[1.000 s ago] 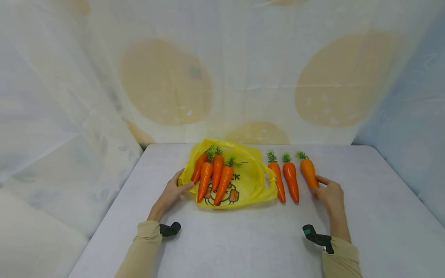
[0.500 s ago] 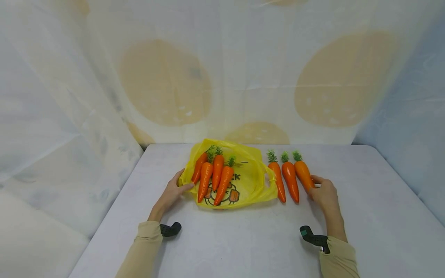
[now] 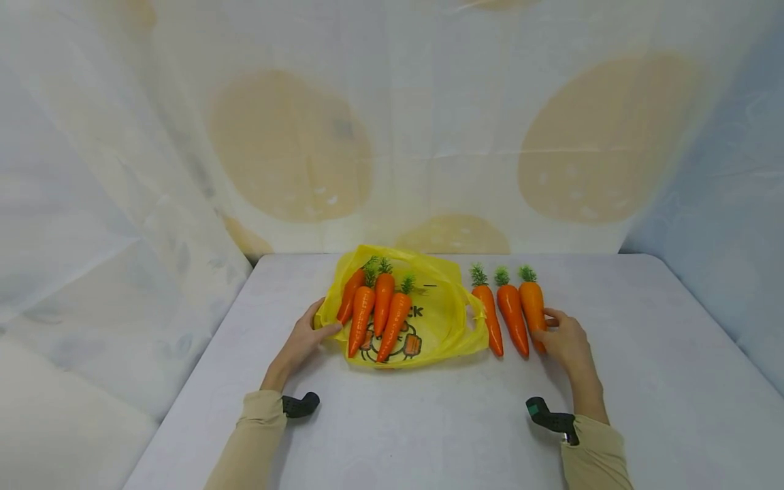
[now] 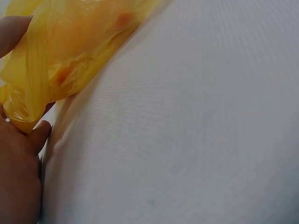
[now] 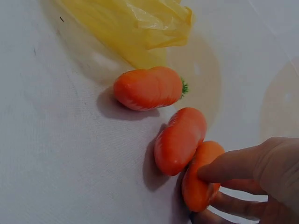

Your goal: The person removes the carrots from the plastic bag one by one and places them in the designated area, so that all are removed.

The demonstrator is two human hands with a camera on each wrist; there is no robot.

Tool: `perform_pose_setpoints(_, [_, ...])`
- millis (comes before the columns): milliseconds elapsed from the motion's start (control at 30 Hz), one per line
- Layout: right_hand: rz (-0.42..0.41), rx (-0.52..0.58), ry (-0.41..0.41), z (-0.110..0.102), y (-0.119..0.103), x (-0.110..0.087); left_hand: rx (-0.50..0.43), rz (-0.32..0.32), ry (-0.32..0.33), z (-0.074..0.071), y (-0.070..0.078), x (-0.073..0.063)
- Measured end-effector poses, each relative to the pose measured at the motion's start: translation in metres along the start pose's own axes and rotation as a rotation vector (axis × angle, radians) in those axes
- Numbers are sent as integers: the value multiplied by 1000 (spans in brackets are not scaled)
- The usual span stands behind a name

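Behind the beige sleeves (image 3: 245, 442) and black wrist-worn devices (image 3: 301, 405) nearest the white table's (image 3: 422, 439) front, a person's right hand (image 3: 571, 346), thumb and fingers pinching, holds the lower end of a glossy orange plastic-looking carrot (image 3: 531, 301) with a frilly green top. In the past second that carrot has slid leftward and straightened, closing the gap to the smooth orange middle carrot (image 3: 511, 313); the tighter row suggests placement nearly settled. The slim orange leftmost carrot (image 3: 486, 309) lies just beside the bag, all three toward the table's far edge, right of center. The left hand (image 3: 303, 340), unmoved, grips the left edge of a thin yellow plastic bag (image 3: 450, 323), where four glossy orange carrots (image 3: 397, 318) lie unchanged. Beyond the far edge hangs pale cloth with tan discs (image 3: 441, 170).
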State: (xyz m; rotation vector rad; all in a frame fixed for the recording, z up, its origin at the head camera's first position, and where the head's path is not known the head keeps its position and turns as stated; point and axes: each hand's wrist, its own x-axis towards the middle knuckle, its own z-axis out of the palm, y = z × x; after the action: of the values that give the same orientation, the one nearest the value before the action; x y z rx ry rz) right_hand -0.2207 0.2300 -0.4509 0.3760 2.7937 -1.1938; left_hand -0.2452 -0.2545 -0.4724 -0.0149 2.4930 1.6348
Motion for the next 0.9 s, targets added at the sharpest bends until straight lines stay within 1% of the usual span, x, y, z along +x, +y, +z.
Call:
perform_pose_setpoints(167, [-14,-3,-15,-2,1,1,-9,9,-4,-1,0,-1])
perform_pose_setpoints(400, [5,-2,-6,-9,1,-1,-2,5,1,-1,-3,1])
perform_pose_setpoints(667, [31,22,7,-14,-2,-6,-14,-2,4,-1,1,-1])
perform_pose_setpoints(900, [20,21,58,-20,-6,-10,-11,-7,-3,-2,3,-2])
